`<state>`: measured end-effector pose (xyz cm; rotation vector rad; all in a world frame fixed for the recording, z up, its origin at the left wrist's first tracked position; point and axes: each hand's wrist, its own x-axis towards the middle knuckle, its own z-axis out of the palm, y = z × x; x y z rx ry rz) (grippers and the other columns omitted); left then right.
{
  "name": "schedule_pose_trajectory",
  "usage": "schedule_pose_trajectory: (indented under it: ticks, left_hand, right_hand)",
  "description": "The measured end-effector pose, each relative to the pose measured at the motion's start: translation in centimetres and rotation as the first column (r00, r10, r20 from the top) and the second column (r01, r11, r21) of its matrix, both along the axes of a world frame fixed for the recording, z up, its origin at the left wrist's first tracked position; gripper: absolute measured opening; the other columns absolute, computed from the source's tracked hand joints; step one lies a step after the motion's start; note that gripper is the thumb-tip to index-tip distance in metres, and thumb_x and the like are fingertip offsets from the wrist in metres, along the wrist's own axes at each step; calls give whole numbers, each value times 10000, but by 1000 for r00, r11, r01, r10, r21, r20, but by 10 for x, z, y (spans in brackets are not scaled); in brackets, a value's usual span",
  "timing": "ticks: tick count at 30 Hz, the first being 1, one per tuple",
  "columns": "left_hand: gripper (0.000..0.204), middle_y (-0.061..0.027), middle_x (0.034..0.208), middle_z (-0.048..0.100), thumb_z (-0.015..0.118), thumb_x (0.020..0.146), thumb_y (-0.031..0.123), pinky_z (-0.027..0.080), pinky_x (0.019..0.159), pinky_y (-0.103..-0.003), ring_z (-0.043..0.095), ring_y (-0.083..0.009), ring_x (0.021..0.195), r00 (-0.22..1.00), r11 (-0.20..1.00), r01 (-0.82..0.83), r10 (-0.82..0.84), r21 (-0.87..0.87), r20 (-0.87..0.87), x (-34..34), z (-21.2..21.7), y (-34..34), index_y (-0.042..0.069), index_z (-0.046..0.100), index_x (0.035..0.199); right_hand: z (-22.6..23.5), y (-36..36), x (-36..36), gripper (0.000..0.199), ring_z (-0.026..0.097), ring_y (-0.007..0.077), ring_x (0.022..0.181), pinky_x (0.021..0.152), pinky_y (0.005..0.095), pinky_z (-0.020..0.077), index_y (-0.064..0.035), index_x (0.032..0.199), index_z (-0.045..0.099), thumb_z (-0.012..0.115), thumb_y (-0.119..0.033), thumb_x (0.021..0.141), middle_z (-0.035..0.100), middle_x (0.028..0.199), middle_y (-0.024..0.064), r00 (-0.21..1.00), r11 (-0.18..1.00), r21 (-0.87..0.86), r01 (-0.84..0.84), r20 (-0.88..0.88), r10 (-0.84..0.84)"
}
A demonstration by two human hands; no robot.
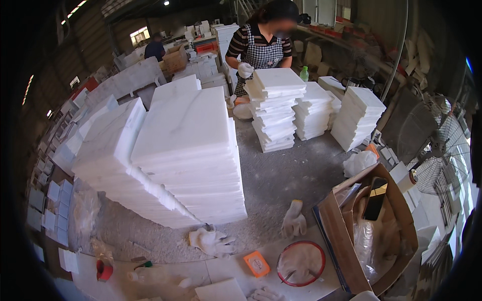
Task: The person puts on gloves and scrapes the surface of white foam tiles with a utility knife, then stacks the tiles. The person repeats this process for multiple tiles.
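Note:
Neither of my hands shows, and no forearm enters from the lower edge. Nearest to me on the work surface lie two loose white knit gloves: one flat glove point(213, 242) with its fingers to the right, and another glove point(294, 220) with its yellow cuff away from me. Part of a third white glove point(263, 295) pokes in at the lower edge, without a visible arm. An orange box point(257, 264) sits beside a round, red-rimmed dish point(301, 263) of pale material. Before me a white stone slab point(221, 291) is cut off by the frame.
Tall stacks of white marble slabs point(186, 125) stand left. Across the table a person point(266, 45) in a checked apron rests a gloved hand near another slab stack point(278, 80). At right are a cardboard box point(346, 241) holding a phone point(375, 198), and a fan point(434, 148).

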<state>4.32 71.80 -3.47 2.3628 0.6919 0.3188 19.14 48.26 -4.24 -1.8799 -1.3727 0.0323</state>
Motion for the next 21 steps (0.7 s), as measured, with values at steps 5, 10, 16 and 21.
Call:
schedule_pose_trajectory:
  ticks: [5,10,16,21]
  left_hand:
    - [512,-177,1449,454,502,982,241,406,1022,-415,465,-327,1294,1000,1000,-4,4,-1,0,-5,0,-3,27,467,1446]
    - [522,-191,1455,447,505,978,246,391,1040,-426,454,-343,1306,1000,1000,-1,1,2,0,-10,2,-5,18,466,1446]
    - [534,-208,1462,439,508,973,252,373,1061,-439,441,-363,1319,1000,1000,11,-11,9,-6,-13,5,-5,7,464,1446]
    - [544,-222,1468,432,511,969,257,358,1079,-450,430,-379,1331,1000,1000,15,-14,13,-6,-16,6,-7,-2,462,1446]
  right_hand:
    - [-7,-2,1,378,608,287,1190,1084,481,436,-97,1178,688,615,-142,810,667,1199,108,998,1000,-17,-7,65,8]
    - [-8,1,0,367,628,298,1159,1070,484,455,-105,1163,699,626,-151,806,686,1168,106,996,1000,-22,6,84,-4]
    - [-15,-1,-3,373,619,288,1180,1079,477,445,-123,1180,694,617,-167,817,677,1202,102,999,1000,-11,12,44,-12]
    - [-13,-4,-2,398,608,291,1199,1100,478,424,-129,1206,684,622,-184,817,673,1214,101,998,1000,-13,15,56,-14]
